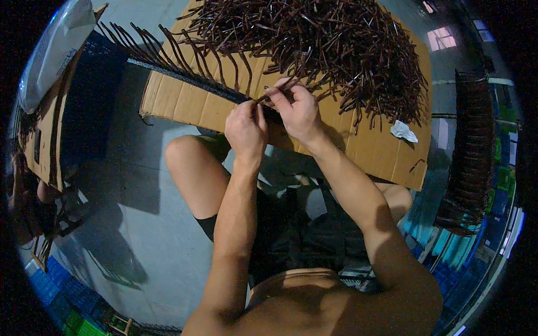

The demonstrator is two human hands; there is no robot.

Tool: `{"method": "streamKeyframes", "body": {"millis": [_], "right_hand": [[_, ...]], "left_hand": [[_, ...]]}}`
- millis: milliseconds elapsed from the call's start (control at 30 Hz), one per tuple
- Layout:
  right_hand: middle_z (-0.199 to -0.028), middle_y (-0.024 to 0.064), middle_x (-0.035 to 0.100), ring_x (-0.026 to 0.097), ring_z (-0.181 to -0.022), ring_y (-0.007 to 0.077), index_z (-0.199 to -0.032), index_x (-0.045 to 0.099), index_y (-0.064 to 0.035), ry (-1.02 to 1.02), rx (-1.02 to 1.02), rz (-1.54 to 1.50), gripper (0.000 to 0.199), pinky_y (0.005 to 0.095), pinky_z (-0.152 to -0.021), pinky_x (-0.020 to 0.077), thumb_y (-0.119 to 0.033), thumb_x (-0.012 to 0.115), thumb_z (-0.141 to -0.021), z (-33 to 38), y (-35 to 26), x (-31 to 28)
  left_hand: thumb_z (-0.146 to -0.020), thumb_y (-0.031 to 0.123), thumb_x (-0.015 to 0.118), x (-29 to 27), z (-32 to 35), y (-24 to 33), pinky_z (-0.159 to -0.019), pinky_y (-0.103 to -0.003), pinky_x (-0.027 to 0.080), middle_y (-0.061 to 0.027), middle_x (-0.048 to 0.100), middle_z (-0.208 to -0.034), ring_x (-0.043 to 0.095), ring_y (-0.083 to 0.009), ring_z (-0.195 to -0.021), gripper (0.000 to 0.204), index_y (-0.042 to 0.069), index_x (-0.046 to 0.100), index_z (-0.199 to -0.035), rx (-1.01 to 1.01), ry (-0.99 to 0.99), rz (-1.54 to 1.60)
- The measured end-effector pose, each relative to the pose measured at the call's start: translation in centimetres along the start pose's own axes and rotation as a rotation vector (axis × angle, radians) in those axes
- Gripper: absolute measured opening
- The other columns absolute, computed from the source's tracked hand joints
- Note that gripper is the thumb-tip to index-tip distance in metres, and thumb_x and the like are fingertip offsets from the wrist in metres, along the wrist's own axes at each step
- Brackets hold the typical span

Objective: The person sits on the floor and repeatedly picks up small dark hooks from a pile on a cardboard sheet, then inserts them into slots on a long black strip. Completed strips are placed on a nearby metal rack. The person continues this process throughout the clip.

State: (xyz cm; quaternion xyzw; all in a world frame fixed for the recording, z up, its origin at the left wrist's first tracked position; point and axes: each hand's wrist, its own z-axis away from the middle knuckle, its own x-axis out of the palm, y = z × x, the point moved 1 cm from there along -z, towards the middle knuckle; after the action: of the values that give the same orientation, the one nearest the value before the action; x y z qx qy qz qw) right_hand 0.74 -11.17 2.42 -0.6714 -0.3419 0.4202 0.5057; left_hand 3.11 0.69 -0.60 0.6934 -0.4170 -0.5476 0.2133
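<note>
Two hands are closed at the near end of a dark strip (185, 75): the left hand (245, 130) grips it, while a brown stick (274, 91) is pinched by the right hand (297, 109). Beyond the strip, a stick pile (319, 45) is spread on cardboard (185, 103).

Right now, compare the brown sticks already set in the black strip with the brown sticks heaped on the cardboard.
The sticks in the black strip stand in a single spaced row, roughly parallel like comb teeth; the heaped sticks lie tangled in all directions. The row is few, the heap very many. The row is fixed in the strip, which the left hand grips, while the heap lies loose on the cardboard. Both are thin, dark brown and slightly curved.
</note>
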Motion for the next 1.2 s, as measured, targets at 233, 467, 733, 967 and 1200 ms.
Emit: {"method": "streamKeyframes", "body": {"millis": [233,467,733,967,1200], "right_hand": [[-0.08,0.006,0.065,0.061,-0.073,0.0141,-0.089,0.064,-0.0018,0.003,-0.032,0.073,0.015,0.0269,-0.067,0.0484,-0.017,0.064,-0.087,-0.3,-0.1,-0.1],[-0.077,0.0058,0.064,0.059,-0.072,0.0116,-0.088,0.062,-0.0011,0.015,0.047,-0.005,0.018,0.0262,-0.066,0.0472,-0.019,0.064,-0.088,-0.4,-0.1,0.3],[-0.073,0.0039,0.062,0.056,-0.067,0.011,-0.088,0.061,-0.0021,0.017,0.012,-0.008,0.019,0.0265,-0.062,0.0466,-0.021,0.064,-0.088,-0.4,0.2,0.4],[-0.074,0.0069,0.063,0.062,-0.067,0.0171,-0.086,0.064,-0.0006,-0.004,-0.247,0.296,0.012,0.0278,-0.06,0.0479,-0.012,0.065,-0.085,0.1,-1.1,0.7],[-0.087,0.0083,0.067,0.064,-0.075,0.0152,-0.093,0.066,0.0038,-0.088,-0.087,0.156,0.013,0.0257,-0.069,0.05,-0.007,0.063,-0.085,-0.4,-1.1,-0.5]], "left_hand": [[-0.083,0.016,0.061,0.2,0.1,-0.3,-0.067,-0.041,0.047,-0.0138,0.062,-0.077,0.059,-0.0327,-0.074,0.011,0.005,0.064,-0.084,0.001,0.007,0.013],[-0.082,0.016,0.061,0.0,0.1,-0.4,-0.066,-0.041,0.046,-0.0137,0.062,-0.077,0.058,-0.0326,-0.073,0.011,0.005,0.063,-0.084,-0.003,-0.005,0.006],[-0.084,0.016,0.064,0.1,0.1,-0.9,-0.062,-0.037,0.049,-0.0144,0.065,-0.078,0.063,-0.0309,-0.068,0.014,0.002,0.063,-0.086,0.047,-0.004,-0.065],[-0.082,0.016,0.062,0.3,0.2,-0.7,-0.066,-0.041,0.046,-0.013,0.06,-0.075,0.058,-0.0324,-0.072,0.011,0.006,0.061,-0.083,0.001,-0.021,-0.009],[-0.081,0.019,0.065,-0.9,0.2,1.0,-0.067,-0.037,0.049,-0.009,0.065,-0.08,0.062,-0.027,-0.074,0.015,0.006,0.064,-0.088,-0.054,-0.008,0.038]]}}
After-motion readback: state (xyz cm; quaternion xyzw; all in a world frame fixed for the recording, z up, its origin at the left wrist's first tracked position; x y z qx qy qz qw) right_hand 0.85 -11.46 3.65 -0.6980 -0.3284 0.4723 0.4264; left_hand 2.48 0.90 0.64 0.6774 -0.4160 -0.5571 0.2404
